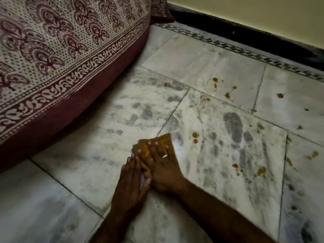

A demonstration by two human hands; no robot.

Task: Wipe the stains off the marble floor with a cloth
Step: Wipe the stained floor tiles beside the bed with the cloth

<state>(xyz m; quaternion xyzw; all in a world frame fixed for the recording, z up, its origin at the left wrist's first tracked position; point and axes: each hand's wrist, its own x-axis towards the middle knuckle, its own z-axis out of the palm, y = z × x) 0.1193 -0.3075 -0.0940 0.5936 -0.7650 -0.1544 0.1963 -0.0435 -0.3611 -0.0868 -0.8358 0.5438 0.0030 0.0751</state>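
A small folded cloth (164,139), stained orange-yellow, lies flat on the white marble floor (228,172) near the middle of the view. My right hand (162,167), with a ring on one finger, presses down flat on the cloth with fingers spread over it. Against the cloth's left edge rests my left hand (130,183), fingers straight and together, holding nothing. Orange-brown stains dot the floor to the right: two spots (195,137) just right of the cloth, a cluster (259,171) at the lower right, and more drops (227,95) farther back.
A bed or mattress draped in a maroon and cream patterned sheet (61,58) fills the left and hangs down to the floor. A black skirting (245,32) and a pale yellow wall run along the back right. A patterned tile border (228,48) edges the floor there.
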